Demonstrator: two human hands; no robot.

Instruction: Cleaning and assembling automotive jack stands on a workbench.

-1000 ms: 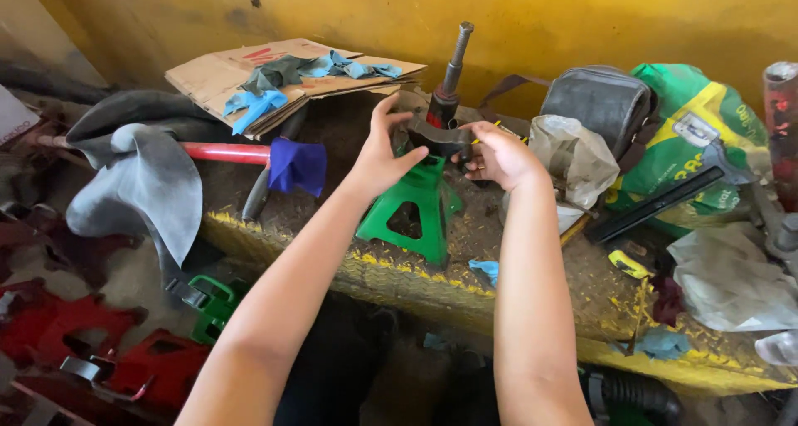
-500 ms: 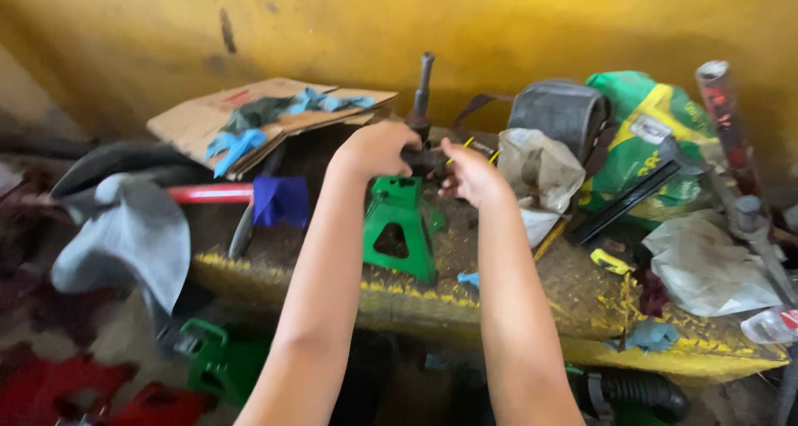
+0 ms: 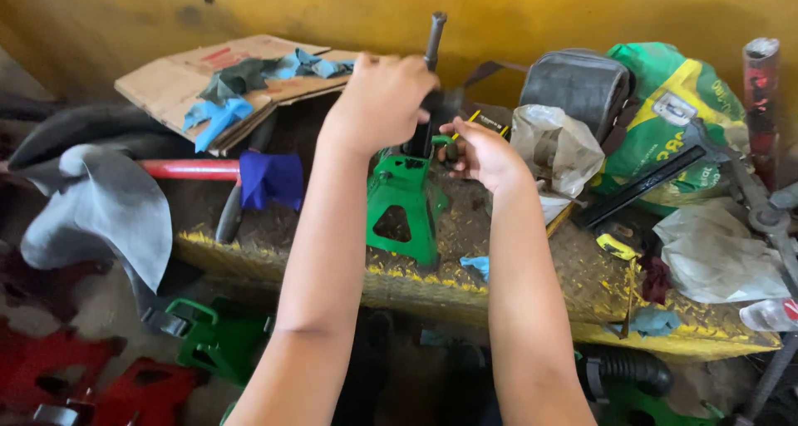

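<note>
A green jack stand stands upright on a dirty yellow-edged metal platform. A dark metal post rises from its top. My left hand is closed around the dark part at the top of the stand, just left of the post. My right hand pinches a small dark part at the stand's right side, fingers curled on it. What exactly the fingers grip is partly hidden by the hands.
Cardboard with blue rags lies at the back left. A red-handled tool with a blue cloth lies left of the stand. Plastic bags, a green sack and black bars crowd the right. More stands sit below.
Both hands have stayed at the top of the green stand; my left hand has lifted higher against the post. The view has shifted closer.
</note>
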